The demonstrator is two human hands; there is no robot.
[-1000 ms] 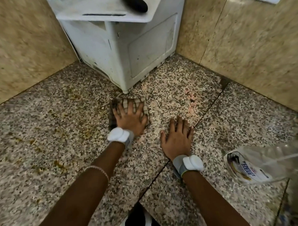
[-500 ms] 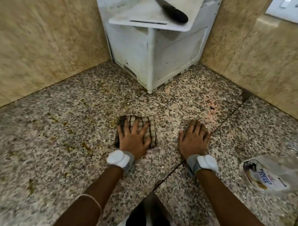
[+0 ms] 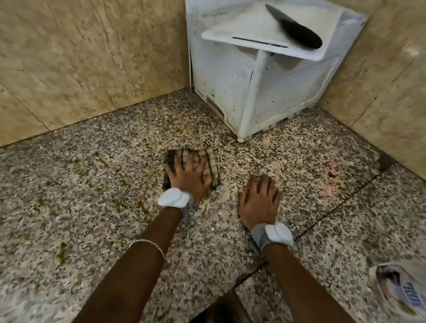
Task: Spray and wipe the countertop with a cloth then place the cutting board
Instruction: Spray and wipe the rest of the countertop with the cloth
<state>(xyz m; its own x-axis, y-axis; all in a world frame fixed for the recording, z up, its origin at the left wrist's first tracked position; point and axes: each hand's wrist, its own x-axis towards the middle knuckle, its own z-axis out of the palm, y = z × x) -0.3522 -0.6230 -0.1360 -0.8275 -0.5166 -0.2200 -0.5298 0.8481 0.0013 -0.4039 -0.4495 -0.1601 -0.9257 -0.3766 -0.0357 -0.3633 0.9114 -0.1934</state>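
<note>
My left hand point(image 3: 187, 178) presses flat, fingers spread, on a folded brown-checked cloth point(image 3: 208, 161) lying on the speckled granite countertop point(image 3: 88, 214). Beside it my right hand point(image 3: 258, 202) rests on the bare stone with fingers a little bent, holding nothing. A white cutting board point(image 3: 250, 27) lies on top of a white box-shaped appliance point(image 3: 265, 92) in the corner, with a black-handled knife point(image 3: 296, 30) on the board. At the lower right edge lies a clear spray bottle point(image 3: 405, 297) with a label, only partly in view.
Beige stone walls point(image 3: 82, 57) close the corner on the left and right. Yellow-brown stains point(image 3: 120, 176) dot the countertop left of the cloth. A dark seam point(image 3: 329, 210) runs diagonally across the stone. The counter's front edge is near the bottom centre.
The view has swung to the left, so the appliance now sits at the upper right. My left hand and cloth have slid left across the counter; my right hand stays on the stone.
</note>
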